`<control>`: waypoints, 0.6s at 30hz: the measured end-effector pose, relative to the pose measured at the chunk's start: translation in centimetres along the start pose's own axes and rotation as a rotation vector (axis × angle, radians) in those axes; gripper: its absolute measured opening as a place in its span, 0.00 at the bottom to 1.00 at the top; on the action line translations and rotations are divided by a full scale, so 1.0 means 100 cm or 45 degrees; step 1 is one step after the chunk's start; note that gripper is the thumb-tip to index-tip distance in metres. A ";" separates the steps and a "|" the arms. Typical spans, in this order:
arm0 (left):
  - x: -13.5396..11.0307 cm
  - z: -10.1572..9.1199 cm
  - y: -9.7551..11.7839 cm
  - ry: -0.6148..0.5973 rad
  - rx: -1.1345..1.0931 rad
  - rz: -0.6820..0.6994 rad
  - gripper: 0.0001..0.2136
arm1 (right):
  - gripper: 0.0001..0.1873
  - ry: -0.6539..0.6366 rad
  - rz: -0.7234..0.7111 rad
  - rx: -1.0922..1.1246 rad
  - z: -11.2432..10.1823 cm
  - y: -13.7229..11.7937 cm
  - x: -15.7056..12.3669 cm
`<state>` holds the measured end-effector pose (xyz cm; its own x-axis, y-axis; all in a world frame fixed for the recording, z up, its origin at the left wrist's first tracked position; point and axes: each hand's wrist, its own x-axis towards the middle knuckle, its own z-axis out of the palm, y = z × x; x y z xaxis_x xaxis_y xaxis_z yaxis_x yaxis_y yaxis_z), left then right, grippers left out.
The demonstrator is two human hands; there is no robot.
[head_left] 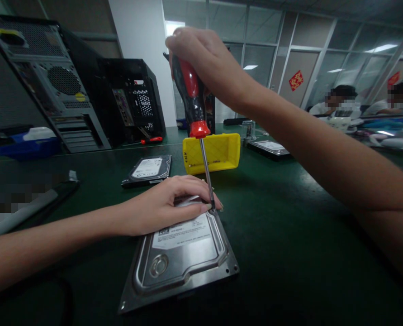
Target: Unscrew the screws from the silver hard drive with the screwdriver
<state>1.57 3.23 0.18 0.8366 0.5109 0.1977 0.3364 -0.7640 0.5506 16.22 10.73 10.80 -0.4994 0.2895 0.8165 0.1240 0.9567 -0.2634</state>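
Note:
A silver hard drive (201, 258) with a white label lies flat on the green table in front of me. Across its far part rests my left hand (174, 199), fingers bent over the far right edge and thumb beside the screwdriver tip, holding the drive. My right hand (201, 52) is closed round the top of a red and black screwdriver (189, 86), raised well above the drive. The shaft slants down to the drive's right edge, its tip at a corner point between my left thumb and fingers. Any screw under the tip is hidden.
Beyond the drive sit a yellow bin (211, 154), a second hard drive (149, 170) and another drive (269, 148) at right. Open computer cases (130, 99) stand back left, near a red-handled screwdriver (152, 140). Blue trays (28, 147) lie left. People (340, 102) sit at far right.

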 end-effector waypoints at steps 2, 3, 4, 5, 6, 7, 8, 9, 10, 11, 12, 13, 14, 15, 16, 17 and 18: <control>-0.001 0.000 -0.001 -0.003 0.008 -0.002 0.09 | 0.16 0.011 -0.014 -0.004 0.000 -0.004 0.001; -0.001 0.000 -0.001 -0.005 0.008 -0.006 0.09 | 0.15 0.014 -0.020 -0.006 0.000 -0.006 0.002; -0.001 0.000 -0.002 -0.009 0.007 -0.014 0.09 | 0.15 0.012 -0.023 -0.009 0.000 -0.009 0.003; -0.002 0.000 -0.002 -0.013 0.003 -0.022 0.09 | 0.14 0.008 -0.025 -0.011 0.000 -0.011 0.003; -0.002 0.000 -0.002 -0.015 0.001 -0.027 0.09 | 0.14 0.004 -0.023 -0.015 0.000 -0.014 0.004; -0.002 0.000 -0.002 -0.017 -0.002 -0.030 0.09 | 0.14 -0.001 -0.021 -0.019 0.000 -0.016 0.004; -0.002 0.000 -0.002 -0.018 -0.005 -0.033 0.09 | 0.14 -0.007 -0.022 -0.023 0.000 -0.018 0.004; -0.002 0.000 -0.002 -0.018 -0.005 -0.035 0.09 | 0.14 -0.012 -0.025 -0.027 0.000 -0.020 0.004; -0.002 0.000 -0.002 -0.016 -0.006 -0.034 0.09 | 0.14 -0.016 -0.030 -0.032 0.000 -0.022 0.004; -0.002 0.000 -0.002 -0.014 -0.005 -0.031 0.09 | 0.14 -0.020 -0.032 -0.035 0.000 -0.023 0.004; -0.001 0.000 -0.002 -0.012 -0.004 -0.028 0.09 | 0.13 -0.025 -0.033 -0.040 0.000 -0.024 0.004; -0.001 0.000 -0.002 -0.011 -0.004 -0.023 0.09 | 0.14 -0.030 -0.034 -0.043 -0.001 -0.024 0.004; -0.001 0.000 -0.002 -0.008 -0.002 -0.021 0.09 | 0.14 -0.032 -0.033 -0.046 -0.001 -0.024 0.004; -0.001 0.000 -0.002 -0.007 -0.002 -0.018 0.09 | 0.14 -0.032 -0.032 -0.049 -0.001 -0.023 0.004; -0.001 0.000 -0.002 -0.006 -0.001 -0.017 0.09 | 0.14 -0.032 -0.032 -0.050 -0.001 -0.023 0.004; -0.001 0.000 -0.001 -0.004 0.000 -0.019 0.09 | 0.14 -0.030 -0.035 -0.051 -0.001 -0.022 0.005; -0.001 0.000 -0.001 -0.005 -0.002 -0.016 0.09 | 0.15 -0.030 -0.039 -0.051 -0.002 -0.021 0.004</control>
<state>1.47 3.24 0.10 0.8339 0.5190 0.1879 0.3463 -0.7570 0.5541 15.88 8.88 11.79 -0.5233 0.2598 0.8116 0.1427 0.9657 -0.2171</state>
